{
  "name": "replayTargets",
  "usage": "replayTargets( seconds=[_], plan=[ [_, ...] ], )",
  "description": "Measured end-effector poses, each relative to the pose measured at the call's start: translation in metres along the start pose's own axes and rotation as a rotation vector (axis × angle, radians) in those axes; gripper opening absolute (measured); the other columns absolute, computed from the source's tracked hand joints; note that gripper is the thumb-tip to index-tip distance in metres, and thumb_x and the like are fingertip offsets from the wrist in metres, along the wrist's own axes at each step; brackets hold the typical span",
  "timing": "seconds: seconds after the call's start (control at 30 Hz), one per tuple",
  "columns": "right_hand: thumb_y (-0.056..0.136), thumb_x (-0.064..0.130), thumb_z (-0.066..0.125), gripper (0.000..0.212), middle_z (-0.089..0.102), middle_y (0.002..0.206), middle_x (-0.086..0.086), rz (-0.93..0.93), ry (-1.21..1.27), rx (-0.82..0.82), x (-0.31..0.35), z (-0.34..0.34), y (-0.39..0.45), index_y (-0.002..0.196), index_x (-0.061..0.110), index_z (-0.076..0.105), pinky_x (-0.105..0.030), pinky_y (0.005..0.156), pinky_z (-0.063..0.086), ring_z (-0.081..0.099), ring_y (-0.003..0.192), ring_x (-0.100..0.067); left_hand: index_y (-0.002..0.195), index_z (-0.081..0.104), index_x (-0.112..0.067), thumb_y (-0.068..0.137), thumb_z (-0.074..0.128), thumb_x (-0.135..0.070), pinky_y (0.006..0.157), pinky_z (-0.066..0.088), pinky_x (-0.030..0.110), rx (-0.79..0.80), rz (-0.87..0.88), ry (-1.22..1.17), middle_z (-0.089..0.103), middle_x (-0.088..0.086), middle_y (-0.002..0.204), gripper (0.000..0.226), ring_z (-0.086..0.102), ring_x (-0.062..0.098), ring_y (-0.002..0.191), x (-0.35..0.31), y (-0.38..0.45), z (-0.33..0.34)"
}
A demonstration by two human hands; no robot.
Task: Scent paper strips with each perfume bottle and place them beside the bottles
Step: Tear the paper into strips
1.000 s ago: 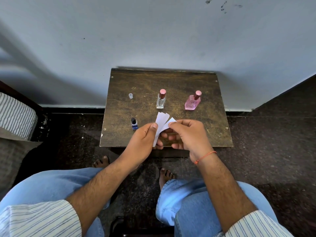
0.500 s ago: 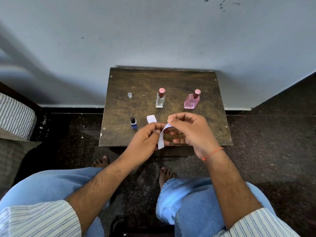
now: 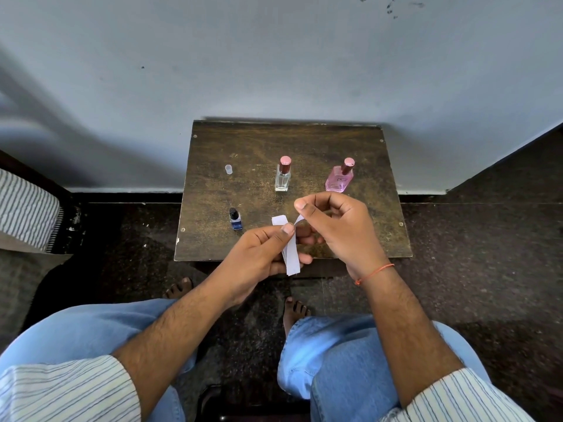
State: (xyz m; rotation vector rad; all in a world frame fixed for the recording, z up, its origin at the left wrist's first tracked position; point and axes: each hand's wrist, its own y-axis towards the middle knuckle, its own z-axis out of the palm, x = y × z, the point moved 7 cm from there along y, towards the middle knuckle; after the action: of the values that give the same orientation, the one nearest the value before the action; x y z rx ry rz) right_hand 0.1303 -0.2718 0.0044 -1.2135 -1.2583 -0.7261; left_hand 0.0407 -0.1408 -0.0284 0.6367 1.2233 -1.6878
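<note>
Left hand and right hand pinching paper strips above the table's near edge, bottles standing behind.

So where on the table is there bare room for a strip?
Bare patches: the table left of the blue bottle, and between the small cap and the clear bottle. Crowded: the near edge, under both hands.

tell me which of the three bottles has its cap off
The small blue bottle at the table's front left. Its black sprayer top is bare, and a clear cap stands apart behind it. The clear bottle and the pink bottle both wear pink caps.
</note>
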Motion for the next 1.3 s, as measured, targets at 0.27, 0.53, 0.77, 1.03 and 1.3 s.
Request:
replayTargets(
  seconds=[0.27,0.53,0.77,1.03,1.3],
  plan=[
    [0.084,0.036,0.091,0.031,0.082,0.090,-0.002,0.063,-0.023,0.022,-0.0034,-0.0016,-0.0021,0.102,0.014,0.080,-0.024,0.054,0.054,0.076,0.071,-0.015,0.121,0.076,-0.010,0.100,0.056,-0.040,0.084,0.066,0.036,-0.035,-0.025,-0.056,0.080,0.015,0.120,0.043,0.080,0.021,0.090,0.0034,0.0028,-0.0036],
    [0.082,0.034,0.093,0.025,0.083,0.090,-0.005,0.075,-0.041,0.032,-0.0092,0.0023,-0.0010,0.098,0.019,0.081,-0.026,0.056,0.053,0.079,0.075,-0.025,0.103,0.085,-0.020,0.101,0.057,-0.037,0.080,0.066,0.033,-0.047,-0.017,-0.070,0.082,0.011,0.114,0.033,0.081,0.020,0.089,0.0010,0.0015,-0.0025],
    [0.086,0.025,0.090,0.018,0.083,0.087,-0.006,0.076,0.000,0.040,-0.0075,0.0023,-0.0016,0.100,0.018,0.081,-0.030,0.058,0.055,0.076,0.068,-0.022,0.115,0.078,-0.012,0.102,0.055,-0.036,0.084,0.067,0.035,-0.047,-0.021,-0.075,0.082,0.011,0.116,0.035,0.080,0.019,0.087,0.0018,0.0025,-0.0030],
    [0.088,0.013,0.087,0.029,0.083,0.094,-0.002,0.067,0.080,0.054,-0.0049,0.0029,-0.0024,0.115,0.017,0.077,-0.026,0.058,0.055,0.075,0.068,-0.016,0.123,0.075,-0.008,0.100,0.055,-0.038,0.086,0.067,0.036,-0.049,-0.025,-0.105,0.081,0.013,0.121,0.043,0.080,0.020,0.089,0.0041,0.0050,-0.0057],
    [0.089,0.034,0.085,0.009,0.080,0.099,0.006,-0.106,-0.250,0.094,-0.0006,0.0019,-0.0007,0.096,0.029,0.083,-0.035,0.076,0.063,0.079,0.085,-0.014,0.127,0.072,-0.004,0.112,0.045,-0.034,0.085,0.066,0.036,-0.063,-0.053,-0.056,0.081,0.016,0.114,0.042,0.079,0.024,0.092,0.0076,0.0050,-0.0080]
  ],
)
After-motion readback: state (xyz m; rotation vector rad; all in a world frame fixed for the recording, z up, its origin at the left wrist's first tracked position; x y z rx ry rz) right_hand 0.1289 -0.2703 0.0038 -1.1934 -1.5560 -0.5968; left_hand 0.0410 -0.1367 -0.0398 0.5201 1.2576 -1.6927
